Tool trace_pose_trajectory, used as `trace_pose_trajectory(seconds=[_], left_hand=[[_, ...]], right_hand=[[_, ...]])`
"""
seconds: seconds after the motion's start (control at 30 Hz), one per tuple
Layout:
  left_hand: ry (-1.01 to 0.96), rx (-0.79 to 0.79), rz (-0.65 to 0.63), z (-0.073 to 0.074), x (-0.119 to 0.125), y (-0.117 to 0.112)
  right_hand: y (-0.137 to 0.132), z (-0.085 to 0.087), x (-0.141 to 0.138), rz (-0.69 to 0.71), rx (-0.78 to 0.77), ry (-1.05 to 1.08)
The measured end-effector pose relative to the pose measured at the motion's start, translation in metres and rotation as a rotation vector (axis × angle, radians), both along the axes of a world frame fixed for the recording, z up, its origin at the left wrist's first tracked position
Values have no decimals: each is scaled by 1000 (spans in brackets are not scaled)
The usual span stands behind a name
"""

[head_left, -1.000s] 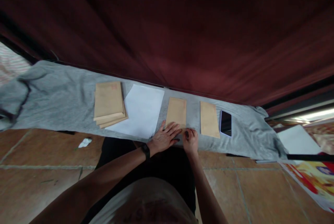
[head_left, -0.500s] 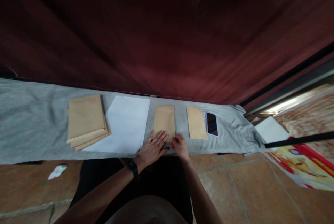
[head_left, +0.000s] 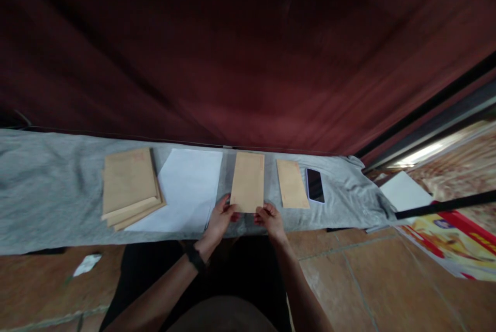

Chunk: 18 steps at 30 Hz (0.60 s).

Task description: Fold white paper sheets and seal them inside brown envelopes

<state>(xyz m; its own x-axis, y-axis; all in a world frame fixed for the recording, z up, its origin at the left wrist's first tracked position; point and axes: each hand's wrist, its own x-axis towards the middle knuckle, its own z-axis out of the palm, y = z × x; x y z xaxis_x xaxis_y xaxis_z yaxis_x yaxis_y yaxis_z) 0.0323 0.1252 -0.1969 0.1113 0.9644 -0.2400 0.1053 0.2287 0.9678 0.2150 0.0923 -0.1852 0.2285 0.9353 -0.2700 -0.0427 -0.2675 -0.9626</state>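
Gray cloth-covered surface (head_left: 54, 182), across lower mid-frame | kraft envelope (head_left: 248, 182), just below frame centre | left hand (head_left: 220, 218) and right hand (head_left: 271, 219), each nearly closed, pinch its near corners, presumably to steady it evenly | smartphone (head_left: 315, 185), right of centre, lies apart, likely leaving elbow room

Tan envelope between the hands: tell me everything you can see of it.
The tan envelope is a paper-looking rectangle, smooth, with faint reddish marks too small to read. Its long sides run away from the person. The left hand holds its near left corner, the right hand its near right. It is between the white paper and another envelope. Any contents are hidden.
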Motion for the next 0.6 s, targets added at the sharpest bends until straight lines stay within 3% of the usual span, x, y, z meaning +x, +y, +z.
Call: trace_pose_trajectory(seconds=[0.1,0.23,0.33,0.47,0.6], left_hand=[[-35,-111,-17,4,4,1],[46,-125,-50,9,8,3],[86,-93,-64,9,8,3],[14,-109,-45,7,6,3],[-46,-177,17,9,7,3]], right_hand=[[-5,-3,6,-6,0,-101],[-8,-6,16,-49,195,-664],[-2,-6,15,68,361,-964],[13,-9,5,241,417,-1150],[30,-15,0,252,380,-1230]])
